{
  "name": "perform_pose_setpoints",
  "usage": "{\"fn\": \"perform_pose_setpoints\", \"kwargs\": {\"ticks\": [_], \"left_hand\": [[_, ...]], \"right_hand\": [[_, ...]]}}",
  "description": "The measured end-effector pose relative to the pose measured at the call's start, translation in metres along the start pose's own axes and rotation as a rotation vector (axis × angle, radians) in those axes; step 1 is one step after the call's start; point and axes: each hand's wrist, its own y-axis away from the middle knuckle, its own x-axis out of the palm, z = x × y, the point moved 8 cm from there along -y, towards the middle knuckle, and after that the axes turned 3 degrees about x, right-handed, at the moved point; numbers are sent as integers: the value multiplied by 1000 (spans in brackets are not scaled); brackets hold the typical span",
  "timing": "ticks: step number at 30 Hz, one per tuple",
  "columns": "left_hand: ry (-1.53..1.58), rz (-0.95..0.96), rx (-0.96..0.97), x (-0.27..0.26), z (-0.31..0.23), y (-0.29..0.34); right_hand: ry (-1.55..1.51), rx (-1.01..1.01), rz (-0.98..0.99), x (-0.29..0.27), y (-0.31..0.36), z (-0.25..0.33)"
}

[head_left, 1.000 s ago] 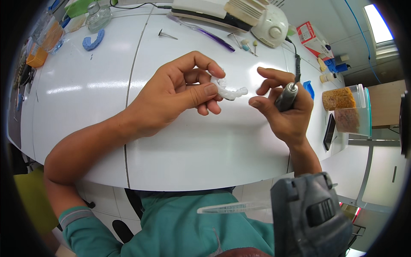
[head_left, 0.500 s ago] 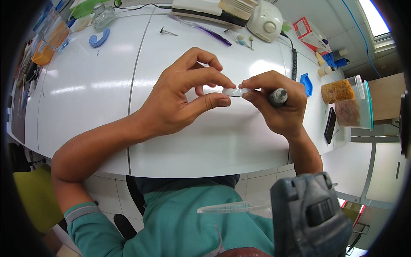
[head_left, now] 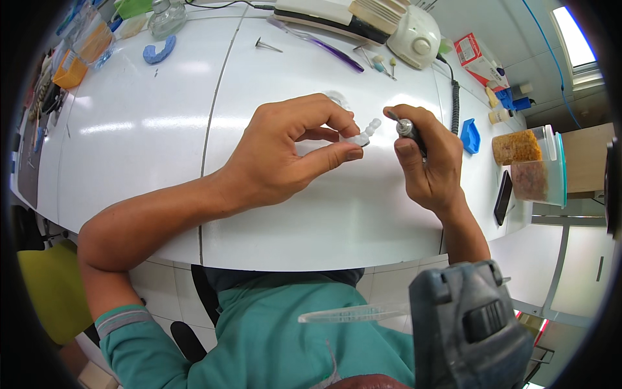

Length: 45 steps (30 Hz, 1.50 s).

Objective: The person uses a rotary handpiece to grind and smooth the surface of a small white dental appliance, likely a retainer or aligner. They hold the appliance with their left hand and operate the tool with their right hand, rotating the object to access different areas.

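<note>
Between the thumb and fingers of my left hand [head_left: 291, 139] is a small translucent dental aligner [head_left: 368, 133], its scalloped end sticking out to the right. My right hand [head_left: 431, 152] is closed round a grey handpiece [head_left: 405, 128] of the rotary kind. The handpiece's metal nose faces up between thumb and forefinger, a short way right of the aligner and apart from it. Just beyond my left fingers a clear item [head_left: 337, 99] lies on the white table [head_left: 311, 220]; my hand partly hides it and I cannot make out its kind.
Along the back are a purple toothbrush-like stick [head_left: 324, 47], several small rotary bits [head_left: 383, 66] and a cream control box [head_left: 414, 37] with a coiled cord [head_left: 455, 107]. A blue tray [head_left: 470, 136], a dark phone [head_left: 502, 198] and lidded tubs [head_left: 541, 170] stand right. A blue arch [head_left: 159, 50] lies far left.
My right fingers have let go of the aligner and moved right, away from it. The handpiece has turned in my right hand. My left hand has tilted the aligner's free end up.
</note>
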Motion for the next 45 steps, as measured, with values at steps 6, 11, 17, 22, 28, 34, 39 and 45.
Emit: {"fn": "perform_pose_setpoints", "kwargs": {"ticks": [6, 11, 17, 22, 28, 34, 39, 45], "left_hand": [[75, -47, 0, -3, 3, 1], [94, -33, -35, -1, 8, 2], [125, -29, -120, 0, 6, 2], [247, -23, -190, 5, 8, 5], [313, 27, -326, 5, 13, 5], [341, 6, -282, 5, 18, 7], [487, -1, -311, 9, 14, 7], [342, 71, -318, 5, 7, 8]], "right_hand": [[142, -62, 22, 8, 1, -1], [180, -77, 57, 15, 2, -1], [225, -71, -41, 16, 4, -5], [273, -134, -115, 19, -2, -5], [238, -110, -94, 19, -3, -5], [193, -90, -66, 21, -5, -4], [192, -111, -41, 21, -5, 1], [172, -101, -11, 17, -3, -3]]}}
